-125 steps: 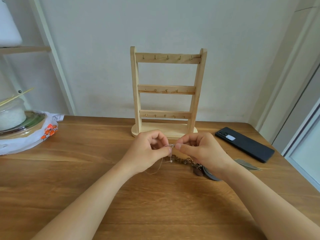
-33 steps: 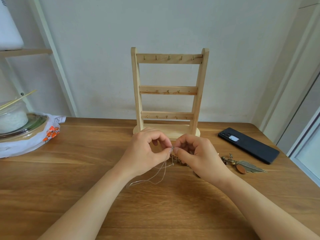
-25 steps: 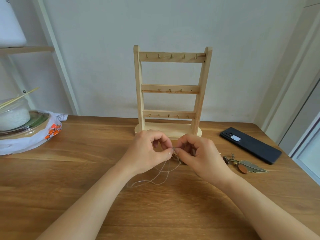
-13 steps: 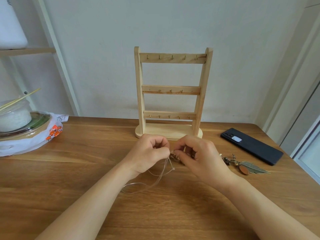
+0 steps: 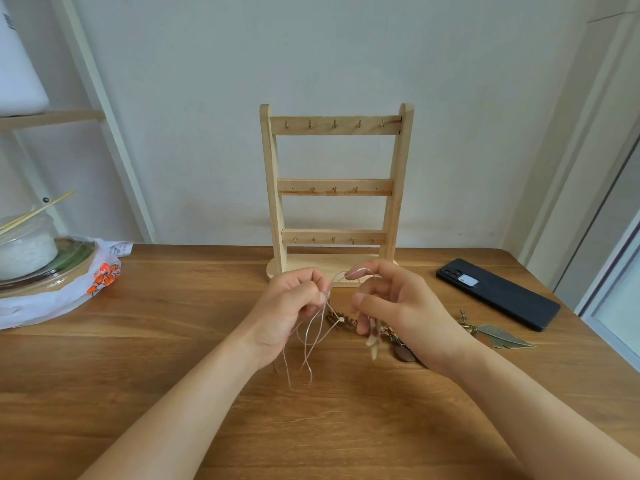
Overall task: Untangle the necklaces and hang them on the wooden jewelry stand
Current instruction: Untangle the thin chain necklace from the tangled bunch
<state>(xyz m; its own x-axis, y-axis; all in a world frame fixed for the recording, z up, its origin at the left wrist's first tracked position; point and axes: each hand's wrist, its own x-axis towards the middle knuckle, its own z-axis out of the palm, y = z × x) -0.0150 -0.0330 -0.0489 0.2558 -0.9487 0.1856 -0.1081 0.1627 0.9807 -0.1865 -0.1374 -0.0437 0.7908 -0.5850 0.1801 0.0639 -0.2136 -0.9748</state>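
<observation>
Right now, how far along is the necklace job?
Nothing done yet: every hook on the wooden stand is bare. In hand: the left hand pinches the pale cord while the right hand hooks a loop of it over a finger, working it free of the brown chain on the table. Left: finish untangling, hang them.

One stand (image 5: pixel 334 187), one phone (image 5: pixel 498 292), two hands (image 5: pixel 287 306) (image 5: pixel 401 306), seemingly two tangled necklaces (image 5: pixel 311 341) (image 5: pixel 346 322).
</observation>
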